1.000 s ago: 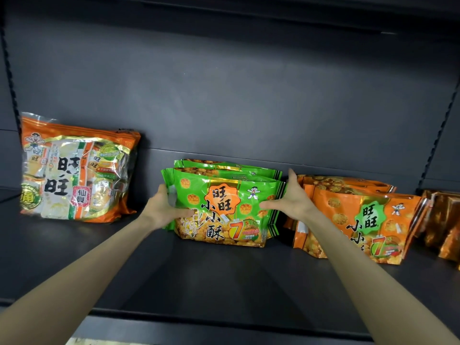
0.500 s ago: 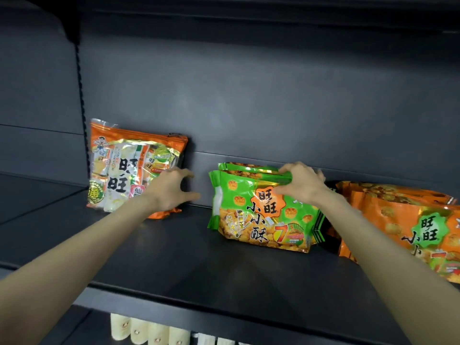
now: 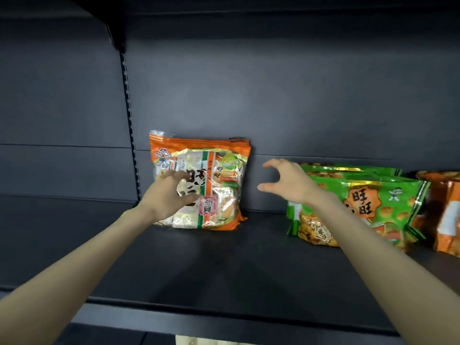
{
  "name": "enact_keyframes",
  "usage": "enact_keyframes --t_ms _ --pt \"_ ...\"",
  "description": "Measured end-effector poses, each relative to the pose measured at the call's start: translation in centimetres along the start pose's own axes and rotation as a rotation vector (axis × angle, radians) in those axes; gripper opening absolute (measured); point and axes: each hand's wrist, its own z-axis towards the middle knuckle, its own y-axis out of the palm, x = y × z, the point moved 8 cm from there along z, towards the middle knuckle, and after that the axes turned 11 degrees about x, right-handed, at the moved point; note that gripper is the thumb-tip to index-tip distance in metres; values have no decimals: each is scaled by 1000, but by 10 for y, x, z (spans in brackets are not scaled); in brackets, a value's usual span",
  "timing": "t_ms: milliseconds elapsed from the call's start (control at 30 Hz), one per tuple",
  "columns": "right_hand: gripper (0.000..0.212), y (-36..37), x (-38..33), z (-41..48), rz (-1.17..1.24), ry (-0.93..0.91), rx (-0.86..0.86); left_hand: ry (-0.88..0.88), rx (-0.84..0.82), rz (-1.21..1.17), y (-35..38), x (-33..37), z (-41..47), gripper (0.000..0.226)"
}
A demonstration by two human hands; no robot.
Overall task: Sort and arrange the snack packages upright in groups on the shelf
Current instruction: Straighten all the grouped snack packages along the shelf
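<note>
The left hand (image 3: 171, 195) is spreading its fingers over the cracker bag (image 3: 224, 185) standing just ahead of it, the right hand (image 3: 286, 183) is hovering open and empty beside it, and with green packs (image 3: 388, 195) and orange packs (image 3: 448, 215) already standing grouped past the right wrist, only this bag is seemingly still needing placing.

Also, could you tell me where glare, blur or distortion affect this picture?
In the head view, glare whitens the clear film of the rice-cracker bag by the left hand; the same view's wide lens stretches both forearms toward the lower corners; there too, the green packs read sharp, the orange packs at the right border soft and cropped.
</note>
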Motion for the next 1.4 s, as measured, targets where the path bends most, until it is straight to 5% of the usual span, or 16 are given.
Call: enact_keyframes --t_ms 233,500,733,900,1400 --pt "72 56 -25 2 146 132 -32 -91 54 -89 2 -76 6 88" --pt "85 98 -24 21 456 323 -8 -352 -186 -398 46 -125 11 125" --pt "107 135 -17 34 656 382 -67 -366 -254 -585 74 -134 17 101" --pt "86 136 -6 35 679 374 -38 -315 -241 -614 81 -128 20 98" --pt "79 108 44 26 618 404 33 -211 -231 -587 103 -82 22 104"
